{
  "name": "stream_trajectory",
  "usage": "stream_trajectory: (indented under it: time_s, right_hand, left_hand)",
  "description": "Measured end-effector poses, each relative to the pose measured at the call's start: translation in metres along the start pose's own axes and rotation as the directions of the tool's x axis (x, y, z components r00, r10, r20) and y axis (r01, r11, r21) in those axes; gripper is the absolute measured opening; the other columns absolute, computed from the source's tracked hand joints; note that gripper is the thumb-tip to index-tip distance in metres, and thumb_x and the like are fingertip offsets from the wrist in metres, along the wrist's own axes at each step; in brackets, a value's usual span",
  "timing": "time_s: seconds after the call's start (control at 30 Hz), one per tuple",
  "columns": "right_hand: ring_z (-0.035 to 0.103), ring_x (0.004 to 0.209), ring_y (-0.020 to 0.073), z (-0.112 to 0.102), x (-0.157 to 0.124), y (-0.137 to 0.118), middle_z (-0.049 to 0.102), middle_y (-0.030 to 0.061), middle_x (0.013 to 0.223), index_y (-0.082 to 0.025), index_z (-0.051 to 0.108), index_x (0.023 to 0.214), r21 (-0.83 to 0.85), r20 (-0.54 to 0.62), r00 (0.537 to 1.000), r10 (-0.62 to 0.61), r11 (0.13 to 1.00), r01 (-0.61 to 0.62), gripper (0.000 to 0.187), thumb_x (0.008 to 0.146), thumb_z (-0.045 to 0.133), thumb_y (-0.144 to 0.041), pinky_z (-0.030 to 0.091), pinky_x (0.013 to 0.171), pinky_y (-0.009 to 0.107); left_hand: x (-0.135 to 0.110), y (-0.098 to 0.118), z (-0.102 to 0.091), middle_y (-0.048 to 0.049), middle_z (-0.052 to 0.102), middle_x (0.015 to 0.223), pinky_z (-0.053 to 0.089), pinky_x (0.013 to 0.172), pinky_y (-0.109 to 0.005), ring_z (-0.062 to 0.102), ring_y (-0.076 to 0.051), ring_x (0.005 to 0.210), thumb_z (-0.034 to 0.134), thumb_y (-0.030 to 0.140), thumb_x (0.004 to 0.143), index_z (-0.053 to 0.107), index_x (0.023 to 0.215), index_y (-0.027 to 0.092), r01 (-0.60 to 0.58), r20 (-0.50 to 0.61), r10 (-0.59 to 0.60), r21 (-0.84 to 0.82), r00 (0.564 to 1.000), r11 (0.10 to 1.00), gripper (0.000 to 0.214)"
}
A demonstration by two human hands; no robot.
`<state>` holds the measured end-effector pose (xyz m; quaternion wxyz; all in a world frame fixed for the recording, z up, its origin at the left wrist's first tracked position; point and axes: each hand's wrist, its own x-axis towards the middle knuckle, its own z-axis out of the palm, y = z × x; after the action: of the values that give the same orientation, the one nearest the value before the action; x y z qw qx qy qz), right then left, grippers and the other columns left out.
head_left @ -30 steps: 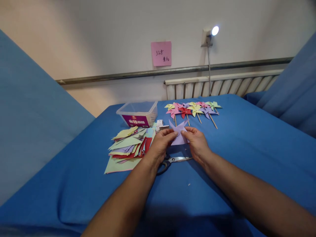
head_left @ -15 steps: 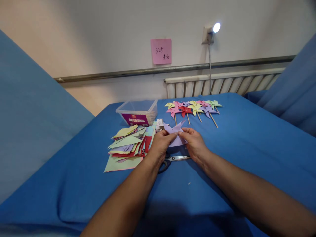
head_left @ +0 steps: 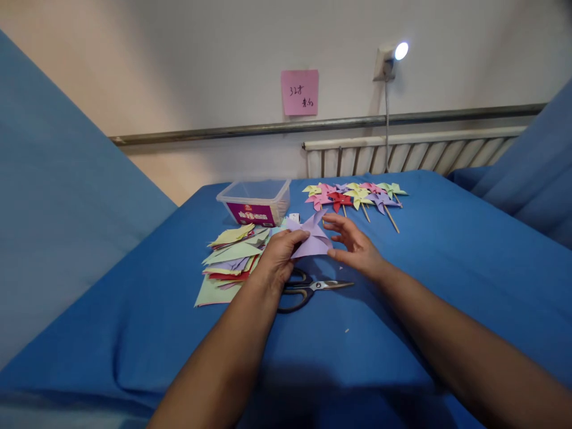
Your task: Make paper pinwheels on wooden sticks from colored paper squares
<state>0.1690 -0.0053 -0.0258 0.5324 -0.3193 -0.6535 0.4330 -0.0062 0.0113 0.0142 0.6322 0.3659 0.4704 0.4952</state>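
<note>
My left hand (head_left: 277, 257) pinches the near-left edge of a lilac paper piece (head_left: 311, 238) with folded-up points and holds it just above the blue cloth. To the right of the paper is my right hand (head_left: 353, 244), fingers spread apart, thumb touching the paper's near corner and nothing gripped. Under my left hand on the cloth lie black-handled scissors (head_left: 308, 288), blades pointing right.
A heap of coloured paper pieces (head_left: 230, 256) lies left of my hands. A clear plastic tub (head_left: 254, 201) stands behind it. Several finished pinwheels on sticks (head_left: 353, 198) lie at the back. A small white box (head_left: 294, 218) sits beside the tub. A radiator (head_left: 415, 155) lines the wall.
My right hand has let go of the lilac paper and spread its fingers. My left hand kept its grip and turned the paper a little. The view shifted slightly.
</note>
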Motion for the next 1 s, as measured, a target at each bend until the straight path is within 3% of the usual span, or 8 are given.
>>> stream_trajectory:
  time_s: [0.07, 0.17, 0.3, 0.5, 0.77, 0.9, 1.0]
  right_hand:
    - [0.034, 0.138, 0.0275, -0.002, -0.002, -0.004, 0.032, 0.0045, 0.150, -0.035, 0.052, 0.127, -0.199, 0.077, 0.992, -0.096, 0.974, 0.110, 0.059, 0.074, 0.072, -0.022, 0.036, 0.107, 0.049]
    - [0.031, 0.140, 0.0265, 0.001, -0.004, -0.008, 0.028, 0.0049, 0.149, -0.032, 0.057, 0.120, -0.354, 0.109, 0.974, -0.196, 0.909, 0.222, 0.047, 0.077, 0.066, -0.015, 0.030, 0.113, 0.049]
    - [0.035, 0.137, 0.0275, 0.004, -0.004, -0.008, 0.035, 0.0054, 0.142, -0.029, 0.063, 0.105, -0.417, 0.096, 0.962, -0.256, 0.867, 0.272, 0.030, 0.078, 0.066, -0.018, 0.031, 0.113, 0.050]
    - [0.044, 0.129, 0.0270, 0.003, -0.003, -0.011, 0.043, 0.0067, 0.133, -0.026, 0.063, 0.095, -0.435, 0.032, 0.964, -0.262, 0.865, 0.250, 0.020, 0.078, 0.064, -0.017, 0.035, 0.109, 0.050]
    - [0.049, 0.123, 0.0261, 0.004, -0.003, -0.009, 0.048, 0.0047, 0.128, -0.028, 0.068, 0.086, -0.331, -0.034, 0.981, -0.189, 0.929, 0.167, 0.009, 0.078, 0.069, -0.025, 0.036, 0.108, 0.048]
    - [0.051, 0.119, 0.0236, 0.008, -0.001, -0.002, 0.053, 0.0030, 0.124, -0.028, 0.070, 0.080, -0.101, -0.092, 0.994, -0.055, 0.994, 0.046, 0.011, 0.076, 0.073, -0.037, 0.036, 0.108, 0.043]
    - [0.055, 0.113, 0.0219, 0.012, 0.000, 0.004, 0.059, 0.0028, 0.116, -0.025, 0.070, 0.075, 0.117, -0.102, 0.991, 0.082, 0.991, -0.070, 0.020, 0.075, 0.073, -0.045, 0.037, 0.105, 0.040]
  left_hand:
    - [-0.002, 0.003, -0.001, -0.0060, 0.069, 0.065, 0.047, 0.053, -0.027, 0.060, -0.016, 0.056, 0.072, 0.015, 0.059, 0.069, 0.068, 0.015, 0.050, 0.007, -0.050, -0.004, 0.999, 0.999, 0.009]
    - [-0.003, 0.004, -0.001, -0.0053, 0.069, 0.066, 0.049, 0.056, -0.027, 0.061, -0.016, 0.058, 0.071, 0.015, 0.061, 0.069, 0.069, 0.014, 0.090, 0.035, -0.090, -0.004, 0.995, 0.996, 0.008]
    - [-0.002, 0.001, 0.000, -0.0051, 0.069, 0.065, 0.047, 0.054, -0.026, 0.061, -0.016, 0.056, 0.070, 0.015, 0.061, 0.070, 0.071, 0.015, 0.064, 0.069, -0.065, 0.023, 0.995, 0.998, 0.009]
    - [0.002, -0.003, -0.001, -0.0057, 0.070, 0.068, 0.047, 0.054, -0.026, 0.061, -0.016, 0.056, 0.070, 0.015, 0.059, 0.070, 0.076, 0.015, 0.024, 0.092, -0.028, 0.041, 0.995, 0.999, 0.017]
    - [0.002, -0.006, 0.002, -0.0049, 0.070, 0.066, 0.042, 0.051, -0.025, 0.057, -0.016, 0.054, 0.070, 0.016, 0.059, 0.072, 0.073, 0.016, -0.045, 0.066, 0.038, 0.116, 0.997, 0.992, 0.015]
    - [0.005, -0.011, 0.001, -0.0055, 0.071, 0.071, 0.043, 0.053, -0.025, 0.058, -0.016, 0.058, 0.070, 0.015, 0.058, 0.073, 0.072, 0.016, -0.080, 0.060, 0.072, 0.147, 0.996, 0.986, 0.014]
    - [0.007, -0.013, 0.001, -0.0058, 0.071, 0.073, 0.043, 0.055, -0.024, 0.059, -0.016, 0.059, 0.070, 0.016, 0.058, 0.073, 0.072, 0.016, -0.094, 0.060, 0.085, 0.160, 0.995, 0.983, 0.014]
